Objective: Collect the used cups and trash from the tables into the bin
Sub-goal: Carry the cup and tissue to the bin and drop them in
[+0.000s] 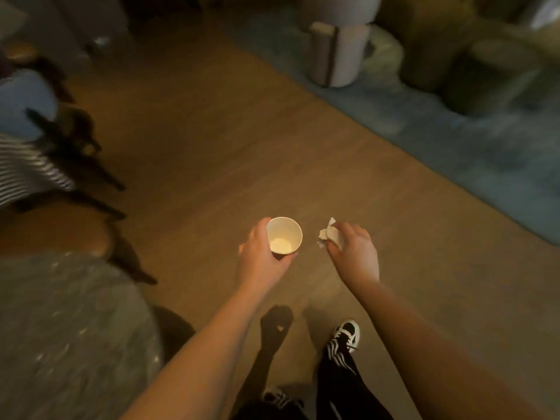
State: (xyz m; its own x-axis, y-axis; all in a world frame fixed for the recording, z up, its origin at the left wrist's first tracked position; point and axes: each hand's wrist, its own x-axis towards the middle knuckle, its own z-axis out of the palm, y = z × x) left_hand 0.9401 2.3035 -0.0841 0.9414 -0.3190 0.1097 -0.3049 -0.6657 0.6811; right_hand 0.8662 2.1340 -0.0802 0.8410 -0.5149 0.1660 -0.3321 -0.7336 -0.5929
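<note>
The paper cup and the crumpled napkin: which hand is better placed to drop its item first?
Neither clearly. The left hand holds the paper cup, the right hand the crumpled napkin; no bin is clearly visible.

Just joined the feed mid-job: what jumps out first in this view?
At the centre, the left hand holds an upright white paper cup that looks empty. Beside it, the right hand clutches a crumpled white napkin. Both are carried over bare wooden floor, with a black-and-white sneaker stepping forward below; no bin is clearly recognisable in the blur.
</note>
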